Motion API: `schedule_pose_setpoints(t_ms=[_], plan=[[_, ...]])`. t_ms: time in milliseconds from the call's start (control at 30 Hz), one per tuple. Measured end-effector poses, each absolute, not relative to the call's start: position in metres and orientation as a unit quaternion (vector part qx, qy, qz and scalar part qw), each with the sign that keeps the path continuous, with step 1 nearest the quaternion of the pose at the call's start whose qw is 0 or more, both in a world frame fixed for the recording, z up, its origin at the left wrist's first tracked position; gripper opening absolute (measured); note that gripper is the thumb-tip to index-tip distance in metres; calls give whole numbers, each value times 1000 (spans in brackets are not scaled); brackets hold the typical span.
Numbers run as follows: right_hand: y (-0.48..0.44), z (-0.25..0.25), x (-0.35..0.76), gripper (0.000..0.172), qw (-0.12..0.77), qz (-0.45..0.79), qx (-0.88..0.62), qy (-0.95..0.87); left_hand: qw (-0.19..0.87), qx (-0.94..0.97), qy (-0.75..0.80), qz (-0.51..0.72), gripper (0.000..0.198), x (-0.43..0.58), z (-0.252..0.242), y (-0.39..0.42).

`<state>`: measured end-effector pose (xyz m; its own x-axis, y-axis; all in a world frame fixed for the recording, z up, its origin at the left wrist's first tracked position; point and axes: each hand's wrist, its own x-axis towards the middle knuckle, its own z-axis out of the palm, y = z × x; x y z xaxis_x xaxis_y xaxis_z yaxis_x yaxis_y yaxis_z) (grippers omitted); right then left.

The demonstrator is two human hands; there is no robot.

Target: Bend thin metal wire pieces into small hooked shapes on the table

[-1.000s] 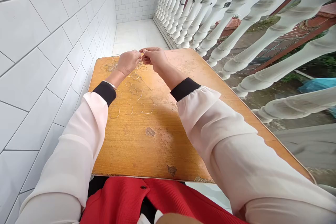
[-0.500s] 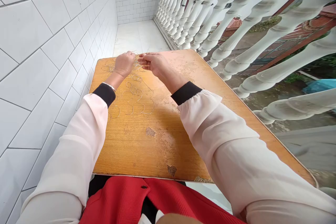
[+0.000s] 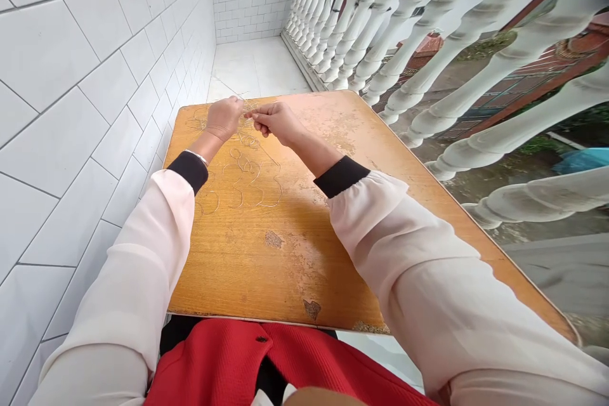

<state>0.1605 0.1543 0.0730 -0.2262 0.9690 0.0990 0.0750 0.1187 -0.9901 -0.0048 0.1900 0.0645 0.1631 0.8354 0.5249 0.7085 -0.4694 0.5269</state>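
A thin, pale, curly string (image 3: 271, 205) lies in loose loops on the wooden table (image 3: 228, 266), with a denser tangle near the far edge. My left hand (image 3: 223, 118) is closed at that far end, and strands of the string stick out past its fingertips. Just to its right, my right hand (image 3: 278, 124) pinches with thumb and forefinger at the same string, the other fingers curled in. Only a small gap separates the fingertips of both hands. The exact strand in each grip is too fine to make out.
A white tiled wall (image 3: 71, 139) runs close along the table's left side. On the right stands a white balustrade (image 3: 442, 146) with the ground outside visible between its posts. The tabletop has several chipped spots, one chip (image 3: 311, 309) at the near edge.
My right hand has gone from loosely extended fingers to a pinch, dropping slightly nearer me. My left hand has stayed about in place. The loops on the table look the same.
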Motion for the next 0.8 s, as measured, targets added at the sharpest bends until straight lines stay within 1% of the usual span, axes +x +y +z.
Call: schedule_pose_setpoints(t_ms=[100, 333, 433, 467, 533, 600, 700, 800], plan=[[153, 72, 163, 24, 431, 494, -439, -615, 90, 748, 516, 407, 30, -11, 61, 200], [162, 69, 173, 28, 497, 449, -515, -534, 94, 732, 562, 372, 33, -10, 55, 216], [162, 65, 177, 27, 507, 426, -529, -531, 94, 727, 558, 389, 28, -6, 55, 201], [160, 64, 178, 25, 506, 421, -527, -537, 113, 723, 543, 412, 23, -4, 56, 193], [152, 64, 178, 21, 500, 408, -518, -561, 206, 708, 509, 445, 15, 3, 61, 173], [139, 67, 176, 21, 490, 392, -506, -592, 298, 703, 485, 426, 13, 11, 71, 153], [116, 78, 172, 22, 475, 365, -493, -631, 315, 697, 493, 415, 17, 21, 90, 125], [96, 91, 173, 20, 493, 359, -495, -618, 312, 690, 502, 417, 21, 23, 105, 98]])
